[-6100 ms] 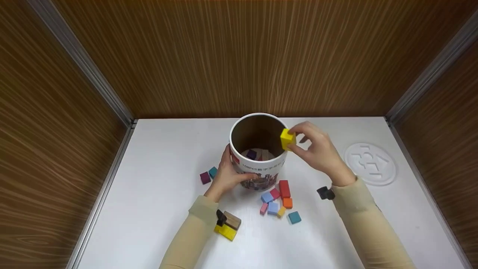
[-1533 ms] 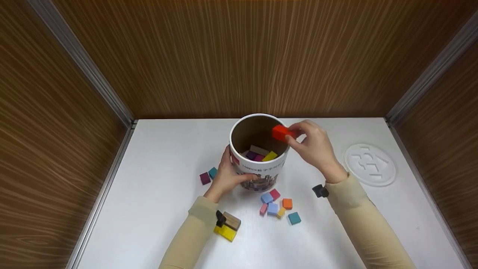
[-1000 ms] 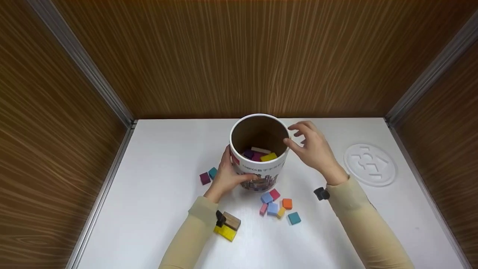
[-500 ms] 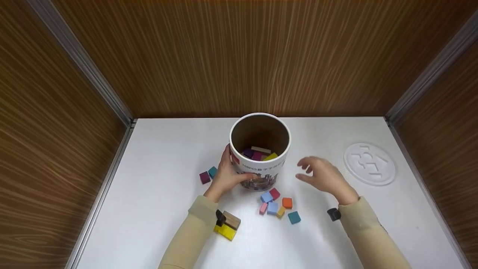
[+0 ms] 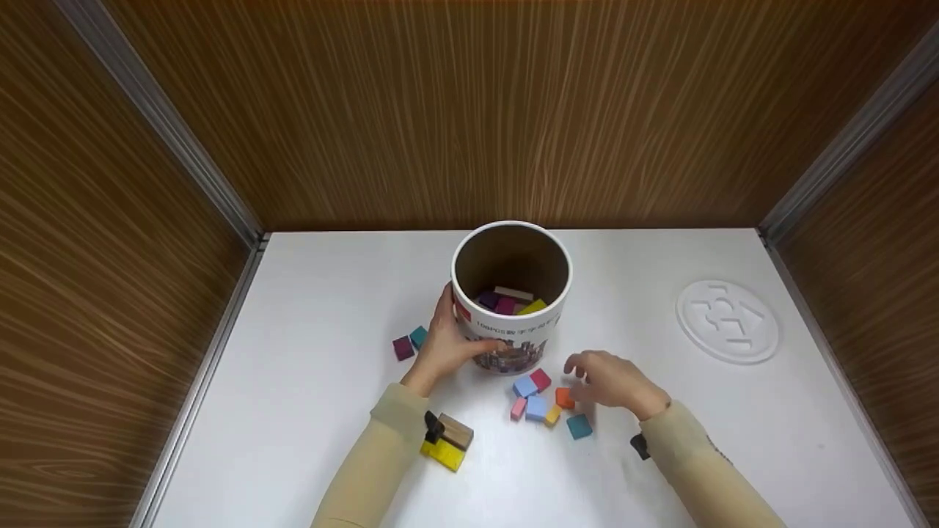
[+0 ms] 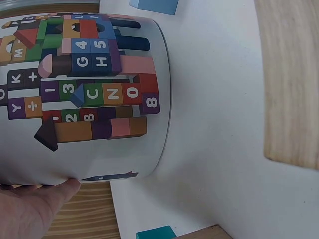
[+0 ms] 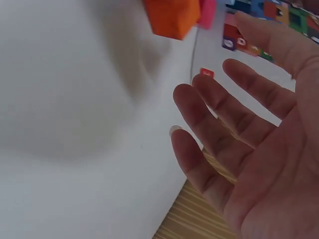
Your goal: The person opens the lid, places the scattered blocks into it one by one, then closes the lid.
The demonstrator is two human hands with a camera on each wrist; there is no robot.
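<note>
Wood-grain panels walled a white worktop (image 5: pixel 308 440) on three sides. Left hand (image 5: pixel 446 345) gripped the near-left side of the printed cardboard tub (image 5: pixel 511 293), fingers curled round the wall; tub stood upright at mid-worktop, a few blocks visible inside. Right hand (image 5: pixel 612 381) had come down from the tub rim, where it held a red block a second and a half ago, and was now low over the loose cluster near the tub's base, empty, fingers spread and relaxed (image 7: pixel 234 129). Fingertips sat just beside the orange block (image 5: pixel 563 397); contact unclear. Judged: red block dropped in, next pick about to start. Light blue block (image 5: pixel 524 386), pink block (image 5: pixel 541 379) and teal block (image 5: pixel 579 426) lay close by. White round lid (image 5: pixel 727 321) lay far right.
</note>
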